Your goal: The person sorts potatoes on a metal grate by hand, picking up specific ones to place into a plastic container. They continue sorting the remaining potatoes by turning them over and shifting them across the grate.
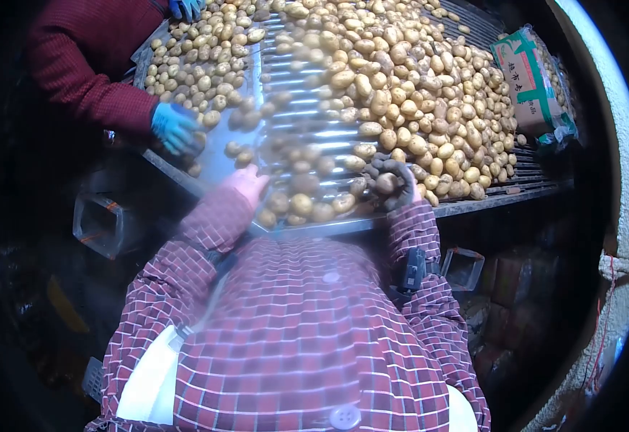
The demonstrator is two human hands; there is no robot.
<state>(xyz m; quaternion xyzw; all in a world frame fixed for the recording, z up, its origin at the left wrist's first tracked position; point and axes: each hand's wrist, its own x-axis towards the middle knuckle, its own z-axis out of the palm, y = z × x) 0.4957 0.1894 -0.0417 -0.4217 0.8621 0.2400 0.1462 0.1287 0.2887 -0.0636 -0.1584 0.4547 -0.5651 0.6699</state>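
Note:
My right hand (399,181), in a dark glove, has its fingers curled round a potato (386,183) at the near edge of the pile. To the left, my bare left hand (247,184) is over the edge of a smooth metal plate (217,147), its short visible fingers slightly apart and no object showing in them. Just beyond its fingertips lie a few loose potatoes (241,153). Between my hands, several more potatoes (301,204) rest along the near metal rim, and others are blurred over the shiny bars (307,104).
A large heap of potatoes (430,93) covers the slatted rack on the right, with a printed carton (527,86) on its far side. At the left, another person's blue-gloved hand (175,128) reaches over potatoes. Clear-sided bins (100,225) stand below the table edge.

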